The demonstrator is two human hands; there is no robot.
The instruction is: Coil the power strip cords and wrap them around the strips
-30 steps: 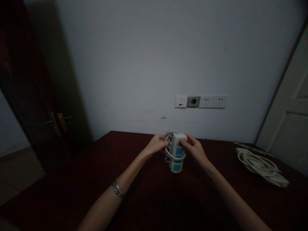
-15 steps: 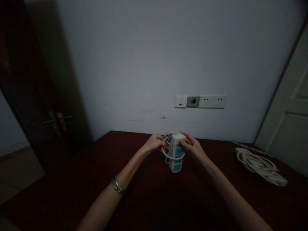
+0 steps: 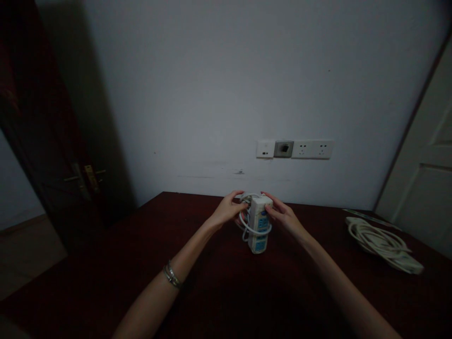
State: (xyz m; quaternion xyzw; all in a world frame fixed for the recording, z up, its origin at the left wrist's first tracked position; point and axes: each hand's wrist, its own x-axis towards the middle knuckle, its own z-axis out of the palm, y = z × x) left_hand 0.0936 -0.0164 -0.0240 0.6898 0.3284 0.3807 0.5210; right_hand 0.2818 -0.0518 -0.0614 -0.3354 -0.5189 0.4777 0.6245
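A white power strip [image 3: 258, 235] with blue-marked sockets stands on end on the dark table, at the middle of the view. Its white cord [image 3: 243, 225] loops around it and bunches up on its left side. My right hand [image 3: 284, 214] grips the strip's upper end, thumb on the front and fingers behind the top. At the left, my left hand [image 3: 228, 209] is closed around the bunched cord, with thumb and forefinger spread about it; some of its fingertips are hidden behind the loops.
A second white power strip [image 3: 402, 261] lies at the right of the dark red table [image 3: 197, 282] with its cord coiled on top. A wall behind carries outlets [image 3: 312, 149] and a switch plate. A dark door [image 3: 52, 141] stands at the left.
My left hand has shifted slightly up and its thumb and forefinger have spread wider at the cord. My right hand and the upright strip have stayed nearly in place.
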